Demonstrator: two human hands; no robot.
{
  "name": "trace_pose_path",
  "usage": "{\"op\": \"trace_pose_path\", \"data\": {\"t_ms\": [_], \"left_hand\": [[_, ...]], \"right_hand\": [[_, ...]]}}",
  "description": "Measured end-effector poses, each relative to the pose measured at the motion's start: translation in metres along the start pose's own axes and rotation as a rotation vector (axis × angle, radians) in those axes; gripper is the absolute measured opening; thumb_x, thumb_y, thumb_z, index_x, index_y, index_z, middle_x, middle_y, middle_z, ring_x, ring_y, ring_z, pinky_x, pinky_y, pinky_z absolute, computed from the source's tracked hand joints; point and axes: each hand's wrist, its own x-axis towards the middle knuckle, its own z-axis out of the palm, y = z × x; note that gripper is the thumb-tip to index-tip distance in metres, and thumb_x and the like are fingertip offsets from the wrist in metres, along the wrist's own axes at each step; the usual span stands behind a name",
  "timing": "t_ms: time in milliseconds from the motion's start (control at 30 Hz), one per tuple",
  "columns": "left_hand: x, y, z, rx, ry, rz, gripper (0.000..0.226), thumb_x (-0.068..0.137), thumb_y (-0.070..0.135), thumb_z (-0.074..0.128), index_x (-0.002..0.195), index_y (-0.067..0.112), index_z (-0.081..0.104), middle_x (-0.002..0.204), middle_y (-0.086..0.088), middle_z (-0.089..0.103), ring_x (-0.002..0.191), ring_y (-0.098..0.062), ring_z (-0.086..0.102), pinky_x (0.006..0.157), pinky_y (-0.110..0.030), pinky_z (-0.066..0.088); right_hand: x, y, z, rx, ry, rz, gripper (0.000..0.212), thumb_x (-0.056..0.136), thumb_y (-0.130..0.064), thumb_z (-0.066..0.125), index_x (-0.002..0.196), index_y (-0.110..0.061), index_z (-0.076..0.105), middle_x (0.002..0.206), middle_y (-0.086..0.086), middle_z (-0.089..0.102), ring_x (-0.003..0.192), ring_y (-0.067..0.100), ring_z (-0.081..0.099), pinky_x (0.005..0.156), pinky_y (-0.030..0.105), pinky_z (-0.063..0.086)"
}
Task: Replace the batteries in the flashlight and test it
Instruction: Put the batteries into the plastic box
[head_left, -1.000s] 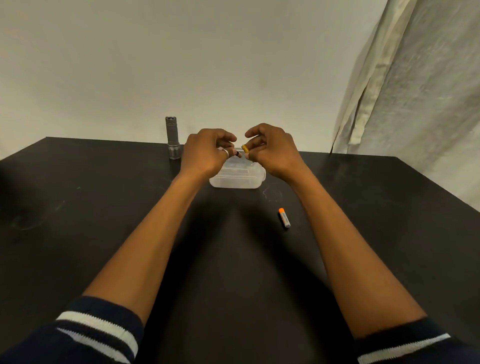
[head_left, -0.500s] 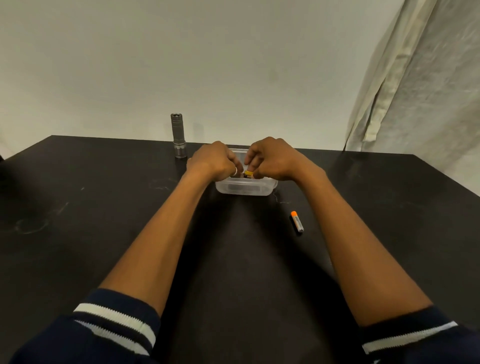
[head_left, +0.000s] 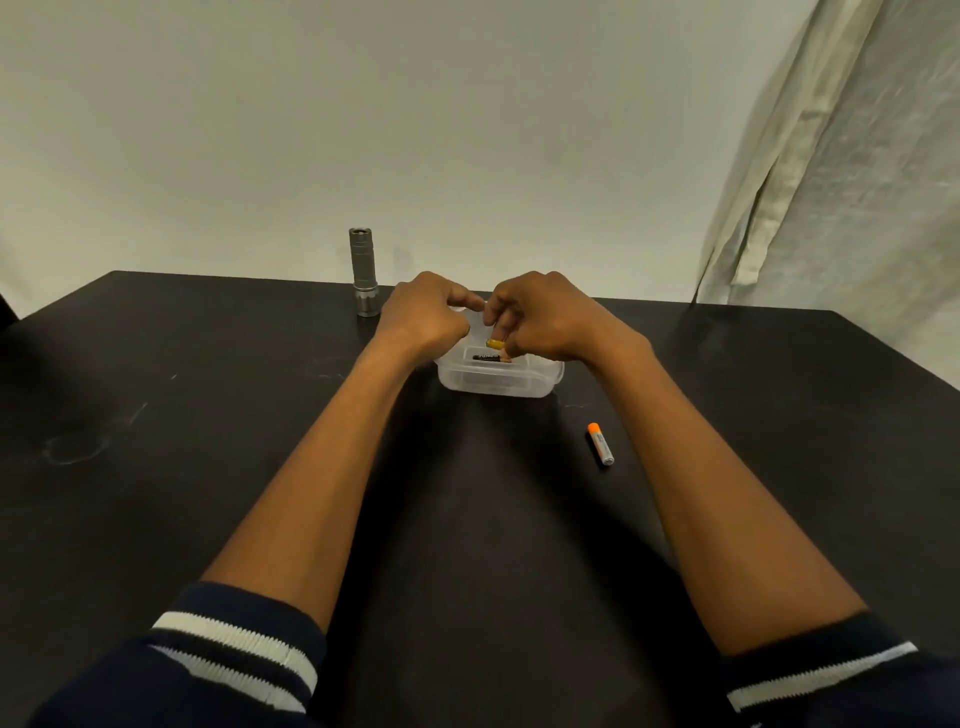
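Plain pale wall and a cream curtain on the right stand behind a black table, whose top shows faint scuffs. Near the far edge the grey metal flashlight stands upright on its end, just left of the hands and apart from them. A clear plastic container sits at the middle of the table, and a dark battery lies flat inside it. Both hands meet over the container's far side. The right hand pinches a small yellow-tipped battery between thumb and fingertips, holding it just above the open container. The left hand is curled with its fingers bent inward beside the right one (what it grips, if anything, I cannot tell). Another battery with an orange end lies on the table to the right of the container, well clear of it, beside the right forearm. Dark sleeves with white stripes cover both upper arms.
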Motion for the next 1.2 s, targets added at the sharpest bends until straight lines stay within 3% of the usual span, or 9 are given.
{"op": "trace_pose_path", "data": {"t_ms": [333,533,1067,1200], "left_hand": [[0.002,-0.007,0.003,0.002,0.043,-0.069,0.061,0.086,-0.001,0.067,0.143,0.016,0.056,0.144,-0.006,0.059,0.129,-0.027,0.057,0.103,-0.037,0.048],[0.005,-0.009,0.006,0.008,0.046,-0.069,0.053,0.086,0.001,0.069,0.137,0.012,0.061,0.134,-0.01,0.065,0.118,-0.027,0.063,0.092,-0.031,0.048],[0.006,-0.013,0.01,-0.032,0.059,-0.059,0.052,0.084,0.004,0.071,0.135,0.015,0.063,0.132,-0.006,0.066,0.116,-0.023,0.062,0.091,-0.028,0.049],[0.006,-0.014,0.011,-0.029,0.067,-0.058,0.051,0.085,0.005,0.07,0.134,0.016,0.063,0.131,-0.006,0.067,0.116,-0.022,0.063,0.09,-0.028,0.048]], "right_hand": [[0.005,0.0,0.01,-0.131,-0.065,-0.023,0.041,0.084,-0.006,0.078,0.122,-0.019,0.071,0.113,-0.001,0.077,0.102,0.015,0.072,0.097,0.038,0.058],[0.004,0.001,0.011,-0.186,0.014,0.014,0.033,0.085,-0.008,0.075,0.116,-0.02,0.074,0.112,0.001,0.075,0.1,0.02,0.07,0.093,0.042,0.059],[-0.001,0.001,0.01,-0.318,0.092,0.05,0.026,0.088,-0.035,0.079,0.112,-0.026,0.074,0.111,-0.002,0.075,0.105,0.021,0.066,0.096,0.045,0.051],[-0.001,0.004,0.008,-0.24,0.086,0.02,0.023,0.089,-0.027,0.078,0.111,-0.022,0.076,0.108,-0.001,0.077,0.102,0.019,0.069,0.094,0.044,0.056]]}}
